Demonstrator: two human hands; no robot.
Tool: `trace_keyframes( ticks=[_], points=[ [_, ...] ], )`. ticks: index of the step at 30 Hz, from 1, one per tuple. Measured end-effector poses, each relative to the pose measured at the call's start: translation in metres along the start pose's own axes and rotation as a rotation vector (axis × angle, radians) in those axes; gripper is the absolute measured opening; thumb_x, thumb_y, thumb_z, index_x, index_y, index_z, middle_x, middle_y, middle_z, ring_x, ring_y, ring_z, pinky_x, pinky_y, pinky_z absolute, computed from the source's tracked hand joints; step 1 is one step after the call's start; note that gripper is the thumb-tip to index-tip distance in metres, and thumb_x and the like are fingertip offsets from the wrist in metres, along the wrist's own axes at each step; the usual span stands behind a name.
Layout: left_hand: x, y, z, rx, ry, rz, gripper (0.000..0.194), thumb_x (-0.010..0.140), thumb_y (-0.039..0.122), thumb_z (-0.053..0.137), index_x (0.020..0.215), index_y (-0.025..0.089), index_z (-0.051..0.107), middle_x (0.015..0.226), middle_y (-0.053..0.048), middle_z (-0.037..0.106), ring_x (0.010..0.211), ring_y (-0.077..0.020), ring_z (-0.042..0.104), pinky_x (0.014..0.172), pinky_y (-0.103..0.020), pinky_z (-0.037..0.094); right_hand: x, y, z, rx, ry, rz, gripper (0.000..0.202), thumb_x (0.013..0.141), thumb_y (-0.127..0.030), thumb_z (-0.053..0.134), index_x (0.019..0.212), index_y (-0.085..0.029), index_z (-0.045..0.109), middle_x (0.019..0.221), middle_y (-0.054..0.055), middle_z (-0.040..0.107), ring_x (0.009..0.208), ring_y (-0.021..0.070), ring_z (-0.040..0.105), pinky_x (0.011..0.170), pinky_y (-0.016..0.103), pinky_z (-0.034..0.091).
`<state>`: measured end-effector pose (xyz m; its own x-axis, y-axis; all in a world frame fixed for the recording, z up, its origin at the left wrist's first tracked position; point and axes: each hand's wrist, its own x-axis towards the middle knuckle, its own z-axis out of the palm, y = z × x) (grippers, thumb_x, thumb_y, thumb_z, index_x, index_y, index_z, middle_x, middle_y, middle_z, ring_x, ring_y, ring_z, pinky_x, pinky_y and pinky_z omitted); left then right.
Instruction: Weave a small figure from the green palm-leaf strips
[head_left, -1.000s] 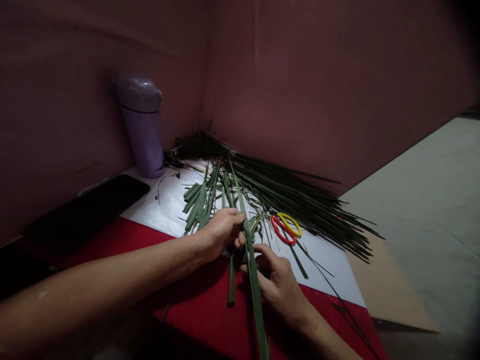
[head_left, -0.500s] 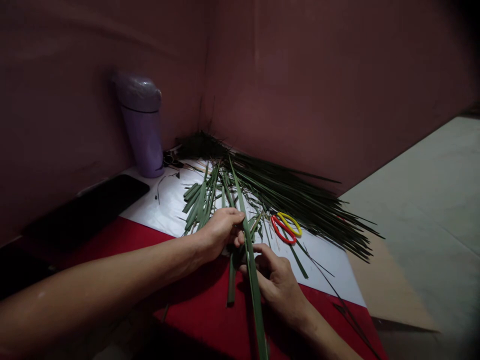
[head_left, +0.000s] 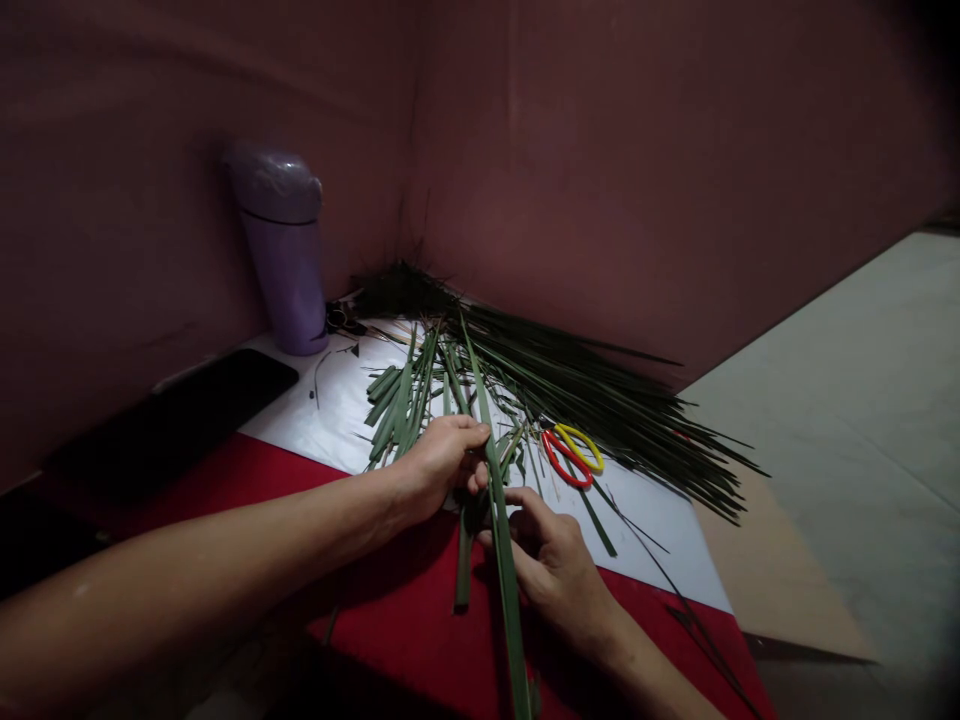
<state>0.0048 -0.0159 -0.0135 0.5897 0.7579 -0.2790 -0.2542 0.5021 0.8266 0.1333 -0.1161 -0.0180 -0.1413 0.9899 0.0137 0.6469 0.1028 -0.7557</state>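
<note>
My left hand (head_left: 452,455) is closed, pinching a long green leaf strip (head_left: 482,400) between thumb and fingers. The strip runs from the leaf pile down toward the bottom of the view. My right hand (head_left: 551,555) curls around the same strip lower down, its index fingertip at the strip's edge and its thumb partly behind it. Beneath my hands a shorter, darker leaf piece (head_left: 463,570) hangs over the red surface. Cut leaf pieces (head_left: 397,400) lie beyond my left hand. Scissors with red and yellow handles (head_left: 574,455) rest beyond my right hand, their blades mostly hidden among leaves.
A large bundle of long leaves (head_left: 607,400) stretches along the right wall on a white sheet (head_left: 667,535). A purple tumbler (head_left: 285,270) stands at the back left, near a dark flat object (head_left: 225,400). Red cloth (head_left: 390,640) covers the near side.
The lower end of the long leaf strip has shifted slightly to the left. Both hands stay in nearly the same place.
</note>
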Motion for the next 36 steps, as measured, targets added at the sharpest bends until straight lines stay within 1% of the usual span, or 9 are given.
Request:
trace_keyframes(
  ticks=[9, 15, 21, 24, 26, 31, 36],
  points=[
    [-0.0010, 0.0008, 0.0003, 0.005, 0.005, -0.003, 0.016, 0.079, 0.020, 0.043, 0.064, 0.016, 0.042, 0.039, 0.002, 0.047, 0.033, -0.0080, 0.043, 0.036, -0.018, 0.030, -0.0003, 0.0007, 0.0015, -0.004, 0.046, -0.020, 0.020, 0.080, -0.027, 0.050, 0.097, -0.018, 0.052, 0.049, -0.007, 0.040, 0.044, 0.0085, 0.034, 0.043, 0.020, 0.028],
    [0.0000, -0.0006, -0.0008, 0.001, -0.008, 0.009, 0.014, 0.078, 0.020, 0.045, 0.065, 0.016, 0.042, 0.041, 0.003, 0.047, 0.034, -0.0076, 0.044, 0.036, -0.017, 0.030, -0.0003, 0.0008, 0.0016, -0.001, 0.014, -0.016, 0.020, 0.081, -0.028, 0.049, 0.099, -0.018, 0.051, 0.049, -0.007, 0.039, 0.045, 0.0085, 0.033, 0.044, 0.020, 0.027],
    [-0.0005, 0.0007, -0.0002, 0.006, 0.001, -0.003, 0.015, 0.079, 0.020, 0.045, 0.064, 0.016, 0.042, 0.043, 0.002, 0.048, 0.034, -0.0073, 0.044, 0.036, -0.018, 0.030, 0.0000, 0.0003, 0.0011, -0.019, 0.022, -0.021, 0.020, 0.081, -0.028, 0.049, 0.098, -0.018, 0.051, 0.049, -0.008, 0.036, 0.044, 0.0086, 0.032, 0.044, 0.020, 0.026],
    [-0.0009, 0.0010, 0.0003, -0.002, 0.005, -0.003, 0.015, 0.079, 0.019, 0.045, 0.064, 0.016, 0.042, 0.044, 0.002, 0.048, 0.034, -0.0074, 0.044, 0.036, -0.018, 0.030, -0.0001, -0.0001, 0.0008, -0.022, 0.015, -0.020, 0.021, 0.081, -0.027, 0.049, 0.099, -0.018, 0.051, 0.049, -0.007, 0.037, 0.045, 0.0090, 0.033, 0.044, 0.020, 0.026],
    [-0.0012, 0.0010, 0.0004, -0.003, 0.005, -0.001, 0.016, 0.079, 0.019, 0.045, 0.063, 0.016, 0.042, 0.043, 0.002, 0.048, 0.035, -0.0074, 0.044, 0.036, -0.018, 0.030, -0.0003, -0.0005, 0.0008, -0.022, 0.022, -0.023, 0.021, 0.081, -0.027, 0.049, 0.099, -0.018, 0.051, 0.049, -0.007, 0.038, 0.045, 0.0088, 0.033, 0.044, 0.020, 0.026],
    [-0.0012, 0.0008, 0.0002, 0.000, 0.007, -0.005, 0.016, 0.079, 0.019, 0.045, 0.064, 0.016, 0.043, 0.043, 0.002, 0.047, 0.034, -0.0073, 0.044, 0.036, -0.018, 0.030, -0.0004, -0.0007, 0.0016, -0.008, 0.051, -0.044, 0.020, 0.080, -0.026, 0.050, 0.098, -0.018, 0.052, 0.048, -0.008, 0.033, 0.043, 0.0079, 0.030, 0.042, 0.020, 0.025],
    [-0.0007, 0.0006, 0.0000, 0.003, 0.003, -0.003, 0.015, 0.079, 0.019, 0.045, 0.064, 0.016, 0.043, 0.044, 0.002, 0.048, 0.034, -0.0072, 0.044, 0.035, -0.018, 0.030, 0.0000, -0.0008, 0.0009, -0.004, 0.025, -0.038, 0.020, 0.080, -0.026, 0.050, 0.098, -0.017, 0.051, 0.049, -0.008, 0.037, 0.044, 0.0081, 0.032, 0.043, 0.020, 0.025]
  ],
)
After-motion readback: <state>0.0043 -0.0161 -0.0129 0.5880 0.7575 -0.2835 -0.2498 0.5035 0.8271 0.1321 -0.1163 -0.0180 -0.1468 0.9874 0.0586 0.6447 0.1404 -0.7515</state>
